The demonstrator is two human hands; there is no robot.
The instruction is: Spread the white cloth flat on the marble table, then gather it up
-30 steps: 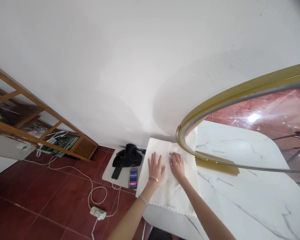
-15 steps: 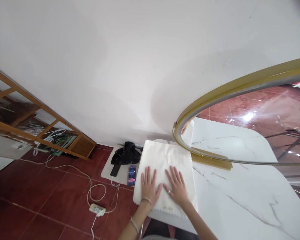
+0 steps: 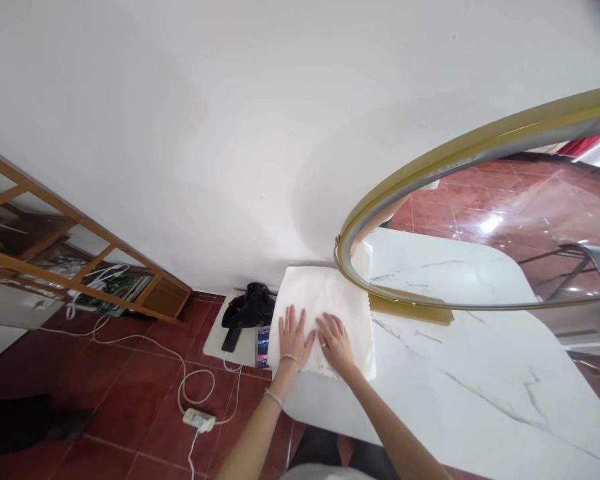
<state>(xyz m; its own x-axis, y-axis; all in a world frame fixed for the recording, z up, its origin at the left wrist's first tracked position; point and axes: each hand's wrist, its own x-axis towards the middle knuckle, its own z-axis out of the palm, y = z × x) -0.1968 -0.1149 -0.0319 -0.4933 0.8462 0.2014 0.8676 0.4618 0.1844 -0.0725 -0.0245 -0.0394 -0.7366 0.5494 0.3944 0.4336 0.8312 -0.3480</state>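
Note:
A white cloth (image 3: 315, 290) with zigzag-cut edges lies spread on the left end of a white marble-patterned table (image 3: 445, 380). My left hand (image 3: 293, 340) rests flat on the cloth's left part, fingers stretched and thumb out. Close beside it, my right hand (image 3: 337, 345) presses on the middle of the cloth, its fingers slightly bent and nearer together. Neither hand is seen gripping anything. The cloth's far right corner reaches the gold rim of a large round mirror (image 3: 344, 220).
The mirror's gold base (image 3: 415, 310) stands on the table against the wall. Left of the table, a black bag (image 3: 253, 303) and two phones (image 3: 231, 339) lie on a pale low surface. A power strip (image 3: 199, 420) with cables is on the red-tiled floor, near a wooden shelf (image 3: 165, 293).
The cloth's near edge now lies farther from the table's front edge. Both hands have moved forward with it, and my right fingers have bent. A blurred dark shape has appeared at lower left.

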